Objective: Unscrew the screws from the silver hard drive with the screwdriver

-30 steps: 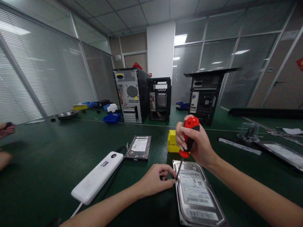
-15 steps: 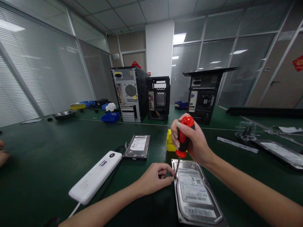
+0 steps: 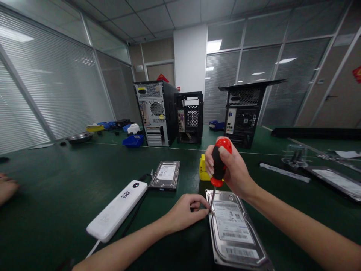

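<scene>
Green table (image 3: 56,195): two hard drives (image 3: 235,229), three towers (image 3: 155,113); right hand (image 3: 234,169) grips screwdriver (image 3: 218,165).

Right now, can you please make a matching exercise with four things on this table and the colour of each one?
Things:
1. screwdriver handle in the right hand
2. power bank
3. small box behind the near hard drive
4. tray beside the computer case

Colours:
A. yellow
B. blue
C. red and black
D. white

Pairs: 1-C, 2-D, 3-A, 4-B

screwdriver (image 3: 220,160): red-black handle | hard drive (image 3: 235,233): silver, white label | table (image 3: 56,188): dark green | power bank (image 3: 117,210): white
</scene>
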A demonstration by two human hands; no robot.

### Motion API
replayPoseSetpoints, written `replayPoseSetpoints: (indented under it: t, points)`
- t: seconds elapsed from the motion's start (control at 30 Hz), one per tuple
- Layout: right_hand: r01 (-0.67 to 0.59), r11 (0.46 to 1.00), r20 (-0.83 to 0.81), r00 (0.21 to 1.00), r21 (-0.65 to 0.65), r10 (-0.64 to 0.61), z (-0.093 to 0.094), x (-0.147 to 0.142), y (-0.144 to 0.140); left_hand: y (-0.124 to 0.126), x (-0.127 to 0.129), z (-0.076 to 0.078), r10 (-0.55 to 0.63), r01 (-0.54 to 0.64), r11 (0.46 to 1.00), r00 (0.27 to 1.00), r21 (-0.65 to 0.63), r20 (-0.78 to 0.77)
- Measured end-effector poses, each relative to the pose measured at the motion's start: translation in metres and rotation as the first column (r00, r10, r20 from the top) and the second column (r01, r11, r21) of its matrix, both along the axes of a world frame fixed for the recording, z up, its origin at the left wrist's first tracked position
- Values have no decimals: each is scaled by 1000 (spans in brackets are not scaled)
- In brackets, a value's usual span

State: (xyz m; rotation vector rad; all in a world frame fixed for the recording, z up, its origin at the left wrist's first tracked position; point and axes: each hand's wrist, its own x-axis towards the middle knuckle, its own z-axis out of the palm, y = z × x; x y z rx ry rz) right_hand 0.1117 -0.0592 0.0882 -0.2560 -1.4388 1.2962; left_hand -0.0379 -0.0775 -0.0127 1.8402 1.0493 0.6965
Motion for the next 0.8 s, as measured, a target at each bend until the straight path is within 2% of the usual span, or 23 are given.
replayPoseSetpoints:
  t: [0.23,0.4,0.5,0.67,0.8]
  points:
    - [-9,999,53,999,-36,11,2,1,-4,0,-1,0,0,0,1000,1000,18,2]
    - [-69,997,-24,997,-45,68,-1,-2,-5,0,0,1,-14,14,1000,1000,11,5]
    - [-48,998,-75,996,-31,45,-2,-3,-4,0,0,2,-14,14,1000,1000,10,-5]
    - [26,999,-43,999,-33,-28,0,0,-4,-1,0,3,-6,6,1000,1000,6,-17]
    - [-12,999,-61,998,-44,9,2,4,-2,-1,0,3,1,0,1000,999,6,-32]
